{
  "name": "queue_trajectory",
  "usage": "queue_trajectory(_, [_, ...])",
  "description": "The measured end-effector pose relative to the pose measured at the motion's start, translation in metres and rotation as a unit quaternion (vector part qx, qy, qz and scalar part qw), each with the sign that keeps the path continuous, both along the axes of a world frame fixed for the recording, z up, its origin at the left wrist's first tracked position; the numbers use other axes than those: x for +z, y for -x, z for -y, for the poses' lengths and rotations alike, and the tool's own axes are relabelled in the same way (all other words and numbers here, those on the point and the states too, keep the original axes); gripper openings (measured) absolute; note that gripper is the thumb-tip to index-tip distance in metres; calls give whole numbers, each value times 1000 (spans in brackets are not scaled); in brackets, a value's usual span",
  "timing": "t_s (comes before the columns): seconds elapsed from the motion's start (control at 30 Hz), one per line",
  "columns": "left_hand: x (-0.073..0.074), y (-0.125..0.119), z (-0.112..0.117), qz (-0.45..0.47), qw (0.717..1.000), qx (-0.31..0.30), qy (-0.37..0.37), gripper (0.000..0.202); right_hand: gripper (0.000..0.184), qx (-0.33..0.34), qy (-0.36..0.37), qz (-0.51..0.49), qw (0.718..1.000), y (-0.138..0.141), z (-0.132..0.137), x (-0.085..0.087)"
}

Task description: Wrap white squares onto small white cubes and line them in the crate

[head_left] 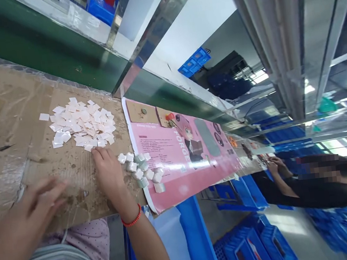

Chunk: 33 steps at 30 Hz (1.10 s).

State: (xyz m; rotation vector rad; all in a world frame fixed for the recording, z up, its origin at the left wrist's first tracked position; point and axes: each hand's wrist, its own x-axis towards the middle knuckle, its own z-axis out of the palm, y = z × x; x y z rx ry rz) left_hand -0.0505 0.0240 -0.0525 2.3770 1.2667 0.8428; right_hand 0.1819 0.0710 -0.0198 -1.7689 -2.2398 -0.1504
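My right hand (109, 172), with a red bracelet on the wrist, rests on the cardboard-covered bench (11, 122). Its fingertips touch the near edge of a pile of small flat white squares (81, 125), and the fingers are bent down onto the surface. Just to the right of this hand lies a cluster of small folded white pieces (140, 171) on the edge of a pink printed sheet (176, 154). My left hand (34, 208) hovers low at the left, blurred, its fingers spread and nothing in it.
A green conveyor (43, 44) runs behind the bench. Blue crates (253, 241) stand on the floor below. Another person (309, 186) works further along the bench at the right. Metal frame posts (275, 32) rise overhead.
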Motion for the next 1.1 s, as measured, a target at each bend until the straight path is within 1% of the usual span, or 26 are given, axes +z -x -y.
queue_trajectory(0.03, [0,-13,1,-49,998,-23,-31,43,34,-5,3,-4,1000,-1,3,-1])
queue_trajectory(0.07, [1,-24,0,-86,995,-29,-45,40,34,-8,2,-11,1000,-3,6,-2])
queue_trajectory(0.1, [3,-32,-1,-99,992,-37,-67,37,33,-12,-5,-23,1000,-6,9,-4])
queue_trajectory(0.13, [5,-36,-3,-101,992,-35,-72,37,32,-17,-17,-40,999,-10,13,-5])
queue_trajectory(0.2, [9,-37,-6,-75,995,-24,-68,42,28,-36,-55,-86,994,-17,22,-8])
queue_trajectory(0.3, [16,-23,-4,-36,999,-4,-40,51,24,-82,-127,-180,972,-20,42,-5])
queue_trajectory(0.37, [22,-14,4,0,1000,9,-7,47,23,-95,-148,-252,952,-10,62,1])
queue_trajectory(0.4, [25,-10,10,25,999,12,16,43,23,-88,-139,-287,944,-1,72,4])
queue_trajectory(0.47, [30,-6,21,70,996,10,61,32,20,-47,-98,-368,923,20,92,8])
queue_trajectory(0.5, [32,-6,25,87,993,3,82,27,18,-25,-89,-407,909,30,101,8])
queue_trajectory(0.53, [33,-6,28,99,990,-5,96,24,19,-19,-86,-447,890,40,107,7])
queue_trajectory(0.6, [33,-6,28,93,991,-25,90,23,18,-37,-89,-497,863,53,115,0])
queue_trajectory(0.63, [32,-7,26,76,994,-32,73,25,18,-58,-87,-510,854,55,117,-4])
queue_trajectory(0.67, [30,-7,22,54,996,-38,55,28,17,-75,-80,-512,852,56,118,-9])
queue_trajectory(0.73, [28,-10,14,13,998,-53,26,34,19,-92,-62,-510,853,53,119,-15])
queue_trajectory(0.8, [26,-13,9,-5,998,-60,22,35,21,-89,-57,-490,865,49,118,-19])
queue_trajectory(0.9, [27,-17,6,14,998,-57,37,30,25,-104,-67,-423,898,44,113,-18])
queue_trajectory(1.0, [30,-15,6,23,994,-77,70,31,24,-104,-44,-345,932,42,105,-15])
queue_trajectory(1.03, [30,-13,7,13,994,-83,72,33,23,-94,-40,-319,942,41,103,-13])
queue_trajectory(1.1, [29,-9,8,-6,995,-92,44,35,22,-77,-52,-274,957,40,99,-9])
